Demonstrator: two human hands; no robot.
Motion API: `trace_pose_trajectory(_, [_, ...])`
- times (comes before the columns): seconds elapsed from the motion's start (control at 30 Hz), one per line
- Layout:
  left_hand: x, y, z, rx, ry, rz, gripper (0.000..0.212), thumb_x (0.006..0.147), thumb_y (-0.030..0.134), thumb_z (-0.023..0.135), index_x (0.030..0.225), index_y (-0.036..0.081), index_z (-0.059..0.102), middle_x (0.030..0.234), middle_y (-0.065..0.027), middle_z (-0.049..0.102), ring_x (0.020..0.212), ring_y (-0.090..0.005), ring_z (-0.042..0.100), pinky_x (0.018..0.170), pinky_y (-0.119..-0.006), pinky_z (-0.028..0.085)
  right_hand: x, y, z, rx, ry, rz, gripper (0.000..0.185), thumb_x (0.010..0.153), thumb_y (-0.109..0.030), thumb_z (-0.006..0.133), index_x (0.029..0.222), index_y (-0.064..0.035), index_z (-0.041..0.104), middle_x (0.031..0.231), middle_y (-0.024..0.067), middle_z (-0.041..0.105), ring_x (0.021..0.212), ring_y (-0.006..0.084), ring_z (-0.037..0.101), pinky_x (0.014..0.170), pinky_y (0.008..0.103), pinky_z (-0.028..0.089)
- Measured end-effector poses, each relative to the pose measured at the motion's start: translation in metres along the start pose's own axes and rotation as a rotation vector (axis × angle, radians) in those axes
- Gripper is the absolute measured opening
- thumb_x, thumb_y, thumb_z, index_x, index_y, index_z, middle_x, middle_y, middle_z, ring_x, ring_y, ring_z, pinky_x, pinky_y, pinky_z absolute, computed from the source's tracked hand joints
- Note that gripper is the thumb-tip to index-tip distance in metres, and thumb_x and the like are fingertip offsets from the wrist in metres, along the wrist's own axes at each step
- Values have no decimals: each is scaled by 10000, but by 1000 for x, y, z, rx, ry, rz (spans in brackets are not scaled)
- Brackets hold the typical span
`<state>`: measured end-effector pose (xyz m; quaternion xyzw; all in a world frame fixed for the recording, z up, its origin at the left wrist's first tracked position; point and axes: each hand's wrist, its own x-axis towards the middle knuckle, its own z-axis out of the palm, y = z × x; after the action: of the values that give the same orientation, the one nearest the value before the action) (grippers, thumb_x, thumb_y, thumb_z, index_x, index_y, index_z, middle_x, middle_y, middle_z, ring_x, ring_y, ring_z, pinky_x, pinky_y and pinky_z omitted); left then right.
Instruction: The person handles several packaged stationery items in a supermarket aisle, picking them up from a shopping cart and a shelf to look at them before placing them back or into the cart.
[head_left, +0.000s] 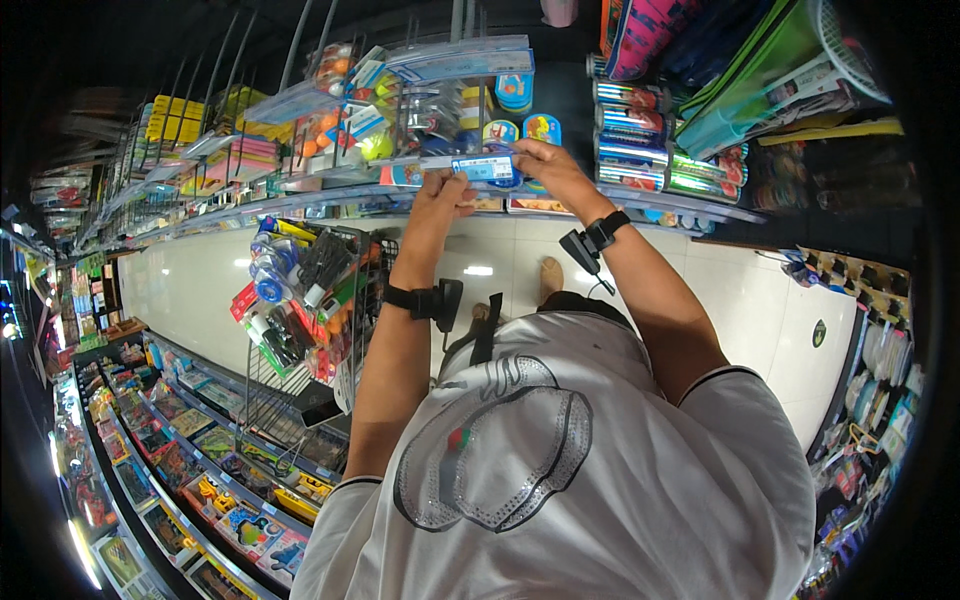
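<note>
A price label (482, 169) with writing on it sits in a clear plastic holder at the front of a shelf rack. My left hand (444, 196) pinches the left end of this label holder between thumb and fingers. At its right end, my right hand (553, 171) has its fingertips closed on the holder's edge. Just behind the label are a round blue package (504, 176) and another round package with a cartoon print (541, 130). Bagged tennis balls (377, 145) and orange balls (318, 135) hang on hooks to the left.
A wire shopping cart (274, 394) full of packaged goods stands left of my body. Shuttlecock-style tubes (632, 142) are stacked on the shelf at right, near a racket (844, 49). Shelves of boxed toys (217, 495) line the lower left; tiled floor (739, 277) lies between.
</note>
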<state>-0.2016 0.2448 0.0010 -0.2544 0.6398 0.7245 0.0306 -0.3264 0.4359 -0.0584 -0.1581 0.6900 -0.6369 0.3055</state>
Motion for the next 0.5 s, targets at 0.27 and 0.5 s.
trace_pose_trajectory(0.27, [-4, 3, 7, 0, 27, -2, 499, 936, 346, 645, 1259, -13, 519, 1120, -134, 635, 1046, -239, 636, 859, -354, 523, 12, 0, 0, 1, -39, -19, 347, 940, -212, 610, 1215, -2, 631, 1098, 83, 674, 1018, 162, 607, 906, 281, 462])
trace_pose_trajectory(0.5, [-4, 2, 6, -8, 30, -7, 431, 941, 342, 639, 1218, 22, 555, 1100, -99, 640, 1030, -219, 640, 843, -345, 525, 17, -2, 4, 66, -29, 5, 338, 934, -187, 602, 1215, -2, 631, 1106, 82, 674, 1016, 164, 609, 909, 278, 461])
